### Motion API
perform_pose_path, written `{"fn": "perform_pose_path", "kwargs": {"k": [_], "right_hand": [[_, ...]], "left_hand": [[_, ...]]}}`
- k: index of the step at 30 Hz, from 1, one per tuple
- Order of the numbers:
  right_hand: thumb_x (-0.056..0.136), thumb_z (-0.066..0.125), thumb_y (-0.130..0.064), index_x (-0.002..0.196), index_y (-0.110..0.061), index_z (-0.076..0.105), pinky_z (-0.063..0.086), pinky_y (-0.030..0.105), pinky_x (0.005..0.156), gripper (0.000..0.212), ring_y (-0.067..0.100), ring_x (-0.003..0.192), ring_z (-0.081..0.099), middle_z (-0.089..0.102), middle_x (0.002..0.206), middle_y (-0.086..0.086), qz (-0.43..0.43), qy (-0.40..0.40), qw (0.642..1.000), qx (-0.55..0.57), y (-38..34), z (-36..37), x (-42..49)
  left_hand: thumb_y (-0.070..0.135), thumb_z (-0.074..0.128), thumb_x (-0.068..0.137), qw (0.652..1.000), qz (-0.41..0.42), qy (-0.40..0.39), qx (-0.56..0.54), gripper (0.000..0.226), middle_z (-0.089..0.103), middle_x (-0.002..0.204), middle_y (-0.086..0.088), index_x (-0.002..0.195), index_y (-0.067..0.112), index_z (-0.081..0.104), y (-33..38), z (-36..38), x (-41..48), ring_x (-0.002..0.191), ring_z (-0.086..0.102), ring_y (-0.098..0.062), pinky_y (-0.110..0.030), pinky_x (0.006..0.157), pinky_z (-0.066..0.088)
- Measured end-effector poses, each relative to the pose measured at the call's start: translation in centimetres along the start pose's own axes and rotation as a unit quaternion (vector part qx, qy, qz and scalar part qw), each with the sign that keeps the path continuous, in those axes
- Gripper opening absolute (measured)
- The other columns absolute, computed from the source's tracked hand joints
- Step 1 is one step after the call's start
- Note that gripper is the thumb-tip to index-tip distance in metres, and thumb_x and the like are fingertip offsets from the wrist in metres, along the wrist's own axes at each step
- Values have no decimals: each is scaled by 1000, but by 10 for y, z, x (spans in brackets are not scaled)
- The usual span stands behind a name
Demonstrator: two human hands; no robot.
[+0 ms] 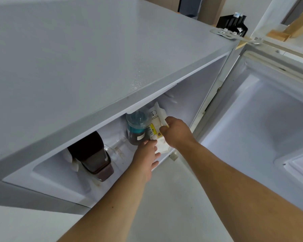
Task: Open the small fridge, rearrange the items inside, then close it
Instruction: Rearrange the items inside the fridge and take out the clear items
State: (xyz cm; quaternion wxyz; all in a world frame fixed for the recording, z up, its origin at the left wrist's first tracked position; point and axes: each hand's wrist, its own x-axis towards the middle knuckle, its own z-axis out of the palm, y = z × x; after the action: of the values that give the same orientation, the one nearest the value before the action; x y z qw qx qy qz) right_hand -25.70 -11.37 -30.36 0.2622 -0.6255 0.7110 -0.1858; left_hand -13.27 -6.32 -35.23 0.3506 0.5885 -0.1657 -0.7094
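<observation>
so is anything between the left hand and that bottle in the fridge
Nothing visible. The left hand reaches the base of the bottle directly, at the white packet's lower edge. The right hand grips that packet just beside the bottle.

Black rack [232,23]: I see it far above the grip, slightly right, past the grey top.
Wooden blocks [287,30]: farther right of the rack, well above the grip.
Pale floor [173,198]: directly below the grip.
</observation>
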Motion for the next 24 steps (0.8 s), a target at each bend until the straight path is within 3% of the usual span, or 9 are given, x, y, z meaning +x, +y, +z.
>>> {"fn": "perform_pose_path", "kwargs": {"k": [4,8,12,16,19,21,23,24], "right_hand": [[101,56,-23,123,-16,63,39,25,52,24,18,71,58,65,107,11,-5,16,1000,22,3,1,10],[100,54,-18,122,-15,66,37,24,48,25,11,65,53,64,97,7,-17,32,998,47,2,2,20],[99,54,-14,117,-12,68,36,23,48,23,8,63,51,60,90,2,-42,51,996,54,1,4,27],[99,52,-11,112,-12,69,38,22,50,21,11,63,52,60,87,2,-48,61,994,73,3,6,31],[99,52,-12,112,-12,68,41,25,54,20,22,71,57,68,96,9,-42,62,995,66,4,4,29],[96,57,-16,122,-14,64,47,28,67,27,27,91,62,68,116,12,-31,92,994,51,4,1,19],[93,61,-18,133,-17,60,48,34,84,40,29,115,56,61,129,9,-53,165,985,8,2,-3,5],[92,61,-19,132,-18,60,48,34,86,40,27,116,55,61,129,7,-75,201,977,-1,0,-5,-3]], "left_hand": [[41,50,106,999,-8,-15,-35,24,62,133,3,127,32,57,1,6,12,119,63,-22,-45,94,50],[32,47,106,998,18,-22,-49,36,60,134,4,142,33,50,4,14,15,110,64,-18,-43,89,49],[27,40,109,997,32,-33,-61,39,56,139,1,148,29,45,7,17,21,119,58,-24,-46,98,47],[27,38,110,997,38,-42,-55,41,54,144,-3,151,26,42,13,22,22,121,57,-25,-45,99,46],[29,38,110,998,13,-37,-38,40,57,144,-4,149,22,46,16,21,15,120,62,-27,-45,100,49],[29,41,108,1000,-12,-10,-11,37,65,136,-2,140,18,55,16,12,4,111,69,-25,-40,89,54],[23,44,107,999,-1,36,-21,27,73,112,-1,125,15,63,16,-3,-7,88,71,-19,-33,69,56],[20,43,107,997,24,68,-38,24,73,98,0,115,14,65,17,-10,-11,78,69,-17,-30,61,56]]}}
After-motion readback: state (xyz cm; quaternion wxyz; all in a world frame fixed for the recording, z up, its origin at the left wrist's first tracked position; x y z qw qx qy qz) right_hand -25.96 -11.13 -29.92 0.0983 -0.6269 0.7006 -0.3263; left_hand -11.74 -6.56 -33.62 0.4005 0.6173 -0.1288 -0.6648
